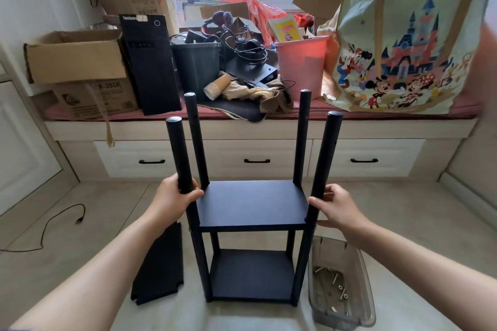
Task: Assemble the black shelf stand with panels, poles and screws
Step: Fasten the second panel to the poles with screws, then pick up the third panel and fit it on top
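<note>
Both hands (pixel 172 197) (pixel 340 205) around front poles (pixel 179 153) (pixel 326 158) of upright black shelf stand (pixel 251 207).

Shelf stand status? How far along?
Done: two panels, lower and upper, sit on four poles. In hand: left hand grips front-left pole; right hand on front-right pole. Left: spare panel on floor, screws in tray.
</note>
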